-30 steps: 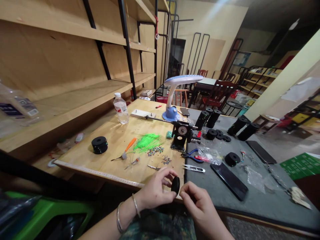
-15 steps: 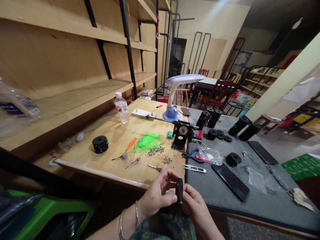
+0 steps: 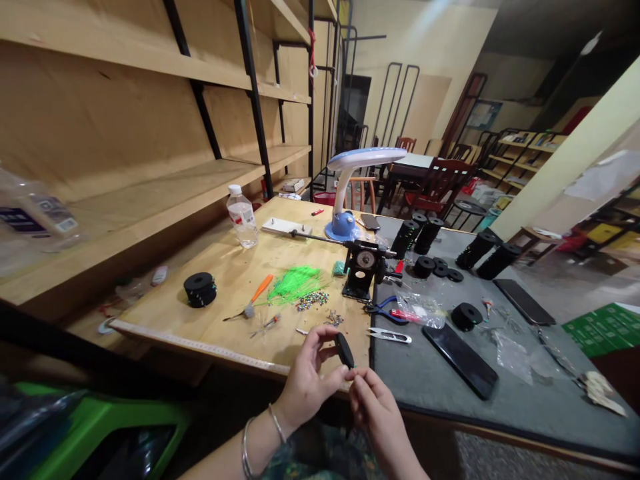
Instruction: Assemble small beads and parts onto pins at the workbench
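My left hand [image 3: 311, 373] holds a thin black foam spool [image 3: 344, 351] on edge between thumb and fingers, above the table's front edge. Just below the spool, my right hand [image 3: 373, 400] has thumb and forefinger pinched together close to the left thumb; whatever they pinch is too small to make out. A bit of green shows at the spool's lower rim. Beyond the hands lie small metal fittings [image 3: 334, 319], a heap of coloured beads [image 3: 313, 301] and bright green strands [image 3: 296, 283]. White thread snips [image 3: 390, 335] rest to the right.
A black winding machine [image 3: 363, 260] stands mid-table, its long rod reaching left. Behind it is a blue desk lamp [image 3: 343, 225]. Stacked black spools [image 3: 200, 289] sit left, more spools [image 3: 467, 316] right. A water bottle [image 3: 243, 217], blue-handled pliers [image 3: 387, 311] and a phone [image 3: 460, 360] lie around.
My left hand has tilted the spool and shifted it slightly up and left. My right hand has moved left, from beside the spool to below it, fingertips pinched.
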